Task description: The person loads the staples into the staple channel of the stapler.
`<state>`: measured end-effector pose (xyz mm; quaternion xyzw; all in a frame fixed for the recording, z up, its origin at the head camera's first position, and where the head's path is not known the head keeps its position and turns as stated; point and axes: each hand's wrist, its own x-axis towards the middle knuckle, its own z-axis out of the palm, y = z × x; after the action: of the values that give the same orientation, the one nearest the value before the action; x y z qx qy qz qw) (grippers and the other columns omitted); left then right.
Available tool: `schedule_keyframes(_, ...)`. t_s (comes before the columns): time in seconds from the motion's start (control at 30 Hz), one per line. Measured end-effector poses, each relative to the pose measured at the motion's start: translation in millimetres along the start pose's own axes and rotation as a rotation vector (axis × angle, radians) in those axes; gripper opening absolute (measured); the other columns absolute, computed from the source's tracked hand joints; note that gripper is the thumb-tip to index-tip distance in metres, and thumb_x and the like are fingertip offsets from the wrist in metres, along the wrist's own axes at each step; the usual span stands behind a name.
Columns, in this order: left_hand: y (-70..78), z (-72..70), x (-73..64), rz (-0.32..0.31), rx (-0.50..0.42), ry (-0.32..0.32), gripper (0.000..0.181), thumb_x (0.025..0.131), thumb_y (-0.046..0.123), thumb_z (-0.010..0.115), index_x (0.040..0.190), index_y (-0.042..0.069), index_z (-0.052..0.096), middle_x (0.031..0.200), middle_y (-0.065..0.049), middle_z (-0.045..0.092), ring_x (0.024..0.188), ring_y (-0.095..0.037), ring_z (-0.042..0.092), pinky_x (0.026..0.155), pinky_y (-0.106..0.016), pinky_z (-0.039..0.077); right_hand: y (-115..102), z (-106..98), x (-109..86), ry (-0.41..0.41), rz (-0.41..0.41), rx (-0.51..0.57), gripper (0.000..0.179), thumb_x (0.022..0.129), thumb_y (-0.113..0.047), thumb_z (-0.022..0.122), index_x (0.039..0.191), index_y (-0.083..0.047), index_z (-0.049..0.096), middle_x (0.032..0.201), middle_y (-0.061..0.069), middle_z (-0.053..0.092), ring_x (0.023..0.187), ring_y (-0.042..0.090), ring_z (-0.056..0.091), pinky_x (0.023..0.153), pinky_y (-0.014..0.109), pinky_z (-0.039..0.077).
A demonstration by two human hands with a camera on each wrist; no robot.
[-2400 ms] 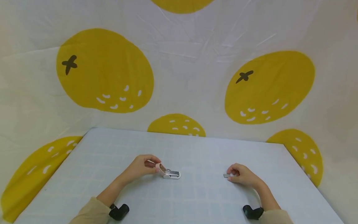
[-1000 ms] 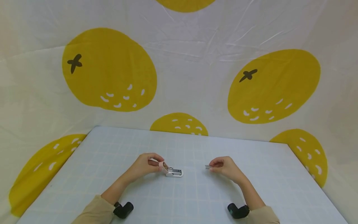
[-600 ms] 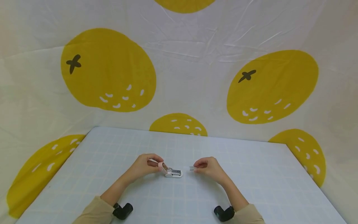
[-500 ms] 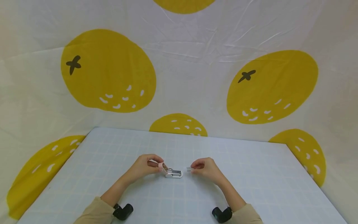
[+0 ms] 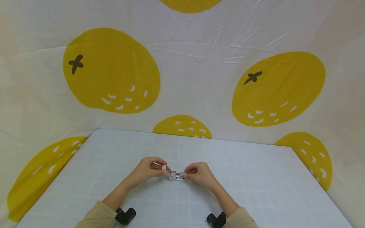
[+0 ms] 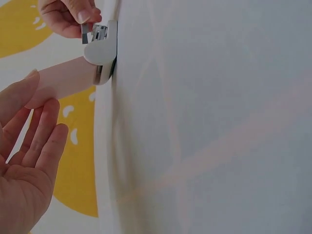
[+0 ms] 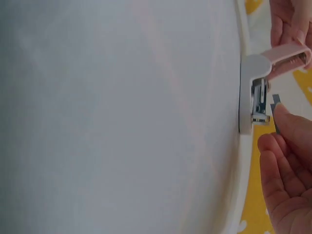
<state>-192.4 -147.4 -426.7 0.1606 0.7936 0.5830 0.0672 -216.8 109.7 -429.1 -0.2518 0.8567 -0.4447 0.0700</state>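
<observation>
The left grip (image 5: 149,167) pinches the raised pink cover (image 6: 66,80) of the stapler (image 7: 246,92), which sits on the desk (image 5: 256,177) between both grips. The right grip (image 5: 200,174) is clamped on a small grey strip (image 6: 85,35), likely staples, just over the open channel (image 7: 260,97). If the left grip slackens, the cover could drop onto the right grip; a tilted strip could catch the channel's edge and slip out.

Stapler (image 7: 256,67) pink and white; staple strip (image 6: 85,35) grey. Tabletop (image 5: 256,177) pale blue, faint grid. Backdrop (image 5: 194,82) white, yellow fruit print (image 5: 111,69). Sleeves (image 5: 96,216) beige.
</observation>
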Motion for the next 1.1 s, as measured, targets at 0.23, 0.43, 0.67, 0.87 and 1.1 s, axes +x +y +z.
schedule_keyframes(0.23,0.2,0.9,-1.7,0.0,0.008,0.008,0.034,0.08,0.016,0.074,0.108,-0.001,0.064,0.105,-0.009,0.065,0.089,-0.02,0.064,0.075,-0.025,0.053,-4.1,5.1,3.1,0.01,0.0,-0.033,0.013,0.077,-0.007,0.075,0.087,0.0,0.071,0.076,0.001,0.065,0.066,0.01,0.056,0.06,0.019,0.05)
schedule_keyframes(0.43,-1.3,1.1,-2.3,0.003,0.017,0.014,0.032,0.08,0.016,0.074,0.107,0.001,0.065,0.103,-0.009,0.066,0.088,-0.019,0.064,0.075,-0.026,0.053,-4.5,10.6,5.5,0.009,-0.015,-0.088,0.012,0.078,-0.007,0.074,0.088,-0.002,0.072,0.077,-0.001,0.065,0.067,0.009,0.056,0.061,0.019,0.049)
schedule_keyframes(0.67,-0.4,1.8,-2.0,0.016,0.009,0.02,0.034,0.079,0.016,0.075,0.107,-0.001,0.064,0.103,-0.01,0.066,0.089,-0.019,0.064,0.075,-0.025,0.053,-6.0,11.6,6.4,0.014,-0.021,-0.12,0.01,0.077,-0.005,0.074,0.087,-0.003,0.072,0.075,-0.002,0.064,0.065,0.007,0.054,0.06,0.02,0.049)
schedule_keyframes(0.87,0.2,2.2,-0.9,0.024,0.011,0.011,0.035,0.08,0.016,0.074,0.107,-0.002,0.064,0.102,-0.01,0.066,0.089,-0.019,0.065,0.075,-0.026,0.053,-6.2,12.9,6.6,0.014,-0.031,-0.136,0.01,0.077,-0.005,0.074,0.086,-0.002,0.072,0.074,-0.003,0.065,0.064,0.007,0.054,0.06,0.019,0.049)
schedule_keyframes(1.1,-0.7,1.7,-0.9,0.026,0.024,0.01,0.034,0.08,0.018,0.074,0.107,0.0,0.064,0.102,-0.008,0.066,0.088,-0.019,0.064,0.075,-0.025,0.053,-7.1,15.0,7.7,0.01,-0.061,-0.165,0.011,0.076,-0.006,0.076,0.085,-0.003,0.072,0.074,-0.002,0.064,0.064,0.007,0.052,0.059,0.019,0.048)
